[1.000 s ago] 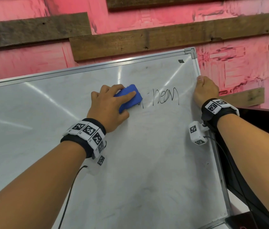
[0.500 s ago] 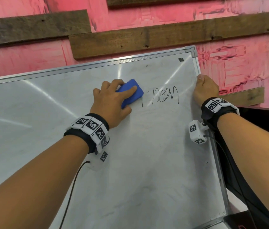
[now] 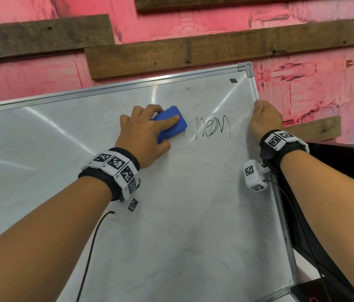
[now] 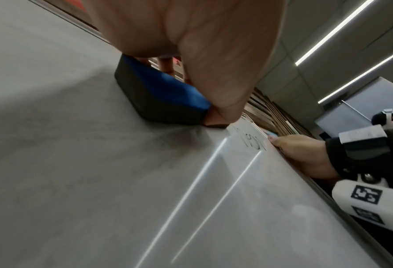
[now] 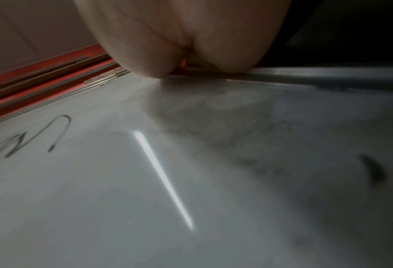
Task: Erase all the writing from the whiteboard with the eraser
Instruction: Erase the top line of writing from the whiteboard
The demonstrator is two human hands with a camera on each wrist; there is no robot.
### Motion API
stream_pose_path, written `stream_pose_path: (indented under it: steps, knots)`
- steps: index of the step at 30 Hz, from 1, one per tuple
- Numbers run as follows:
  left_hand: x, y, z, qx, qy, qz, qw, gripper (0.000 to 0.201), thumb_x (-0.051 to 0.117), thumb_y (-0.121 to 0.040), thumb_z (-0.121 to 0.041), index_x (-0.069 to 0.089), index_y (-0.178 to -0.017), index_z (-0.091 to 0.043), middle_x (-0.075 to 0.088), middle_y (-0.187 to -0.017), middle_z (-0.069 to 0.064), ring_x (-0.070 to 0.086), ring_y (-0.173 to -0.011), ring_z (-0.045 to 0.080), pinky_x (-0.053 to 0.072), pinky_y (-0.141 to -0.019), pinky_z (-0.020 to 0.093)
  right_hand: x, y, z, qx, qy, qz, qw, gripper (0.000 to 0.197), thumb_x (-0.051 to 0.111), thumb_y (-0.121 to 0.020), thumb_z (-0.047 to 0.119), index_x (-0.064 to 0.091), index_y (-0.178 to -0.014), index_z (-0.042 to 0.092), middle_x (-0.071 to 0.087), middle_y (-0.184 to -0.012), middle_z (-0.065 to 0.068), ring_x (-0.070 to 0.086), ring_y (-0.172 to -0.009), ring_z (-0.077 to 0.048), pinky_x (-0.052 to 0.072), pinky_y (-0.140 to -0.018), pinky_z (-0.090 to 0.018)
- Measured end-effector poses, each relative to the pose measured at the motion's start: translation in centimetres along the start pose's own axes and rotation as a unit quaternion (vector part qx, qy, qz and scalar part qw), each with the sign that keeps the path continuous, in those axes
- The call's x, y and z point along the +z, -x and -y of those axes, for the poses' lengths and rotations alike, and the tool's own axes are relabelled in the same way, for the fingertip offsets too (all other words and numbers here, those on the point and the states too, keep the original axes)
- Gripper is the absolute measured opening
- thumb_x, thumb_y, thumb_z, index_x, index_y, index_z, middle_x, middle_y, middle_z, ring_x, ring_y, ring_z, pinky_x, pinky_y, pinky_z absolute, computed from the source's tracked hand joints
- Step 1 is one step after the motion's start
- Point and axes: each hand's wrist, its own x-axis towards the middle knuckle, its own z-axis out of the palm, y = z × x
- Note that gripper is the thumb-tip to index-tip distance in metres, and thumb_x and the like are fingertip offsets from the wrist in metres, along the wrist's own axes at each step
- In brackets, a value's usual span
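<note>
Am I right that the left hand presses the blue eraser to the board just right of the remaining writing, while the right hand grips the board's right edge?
Nearly: the head view shows the eraser left of the writing. The rest holds.

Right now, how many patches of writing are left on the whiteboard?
1: black handwriting on the whiteboard, between the eraser under the left hand and the right hand gripping the edge. The eraser may hide more.
</note>
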Motion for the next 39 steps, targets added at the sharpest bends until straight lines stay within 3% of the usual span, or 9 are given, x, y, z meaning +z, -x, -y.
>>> stream_pose_path:
  steps: [2, 8, 17, 23, 29, 35, 39]
  knots:
    - [0.1, 0.0, 0.0, 0.005, -0.002, -0.001, 1.000, 0.057, 0.065, -0.086, -0.037, 0.051, -0.140, -0.043, 0.044, -0.140, -0.001, 0.042, -0.116, 0.028, 0.031, -0.092, 0.047, 0.0, 0.1, 0.0, 0.002, -0.001, 0.001, 1.000, 0.036, 0.028, -0.107, 0.035, 0.050, -0.089, 0.013, 0.053, -0.084, -0.010, 0.048, -0.083, -0.026, 0.031, -0.071, -0.030]
    - [0.6, 1.0, 0.0, 0.100, -0.009, 0.049, 0.994, 0.057, 0.070, -0.081, -0.034, 0.055, -0.136, -0.045, 0.047, -0.139, -0.002, 0.044, -0.113, 0.027, 0.029, -0.091, 0.046, 0.1, 0.1, -0.1, -0.006, -0.005, -0.005, 1.000, 0.042, 0.028, -0.107, 0.036, 0.057, -0.098, 0.007, 0.054, -0.086, -0.010, 0.048, -0.085, -0.026, 0.032, -0.071, -0.029]
    - [0.8, -0.6, -1.3, 0.002, 0.003, -0.015, 1.000, 0.056, 0.066, -0.083, -0.036, 0.054, -0.138, -0.040, 0.047, -0.137, 0.000, 0.043, -0.113, 0.029, 0.029, -0.090, 0.046, 0.2, -0.1, -0.3, -0.006, -0.004, -0.002, 1.000, 0.040, 0.028, -0.107, 0.037, 0.053, -0.091, 0.009, 0.055, -0.083, -0.011, 0.051, -0.085, -0.028, 0.033, -0.071, -0.031]
    - [0.1, -0.8, -0.4, 0.071, 0.010, 0.029, 0.997, 0.054, 0.072, -0.078, -0.028, 0.061, -0.129, -0.042, 0.050, -0.133, -0.002, 0.047, -0.107, 0.026, 0.029, -0.090, 0.045, 0.1, -0.1, -0.1, -0.008, -0.001, -0.001, 1.000, 0.044, 0.029, -0.107, 0.034, 0.057, -0.099, 0.001, 0.054, -0.084, -0.011, 0.048, -0.080, -0.026, 0.030, -0.068, -0.028]
    - [0.3, -1.4, -1.1, 0.004, 0.021, -0.018, 1.000, 0.055, 0.068, -0.083, -0.034, 0.056, -0.136, -0.039, 0.045, -0.132, 0.001, 0.044, -0.108, 0.025, 0.032, -0.091, 0.047, 0.1, -0.1, -0.1, -0.011, 0.007, -0.008, 1.000, 0.042, 0.029, -0.107, 0.034, 0.053, -0.091, 0.004, 0.052, -0.081, -0.010, 0.045, -0.075, -0.025, 0.020, -0.057, -0.026]
    - [-0.8, -2.3, -0.5, 0.086, 0.000, 0.056, 0.995, 0.052, 0.071, -0.080, -0.031, 0.060, -0.129, -0.047, 0.047, -0.132, -0.004, 0.046, -0.109, 0.023, 0.031, -0.092, 0.047, 0.1, 0.0, 0.1, -0.008, -0.008, -0.013, 1.000, 0.042, 0.031, -0.107, 0.034, 0.053, -0.089, 0.002, 0.052, -0.081, -0.011, 0.042, -0.069, -0.024, 0.022, -0.051, -0.028]
    - [-0.2, -2.2, -1.2, 0.029, 0.008, 0.014, 0.999, 0.058, 0.068, -0.084, -0.036, 0.052, -0.140, -0.039, 0.044, -0.134, 0.002, 0.045, -0.110, 0.027, 0.040, -0.088, 0.048, 0.0, 0.1, 0.2, -0.008, -0.013, -0.014, 1.000, 0.042, 0.031, -0.107, 0.033, 0.054, -0.090, 0.002, 0.052, -0.080, -0.011, 0.041, -0.065, -0.022, 0.025, -0.051, -0.028]
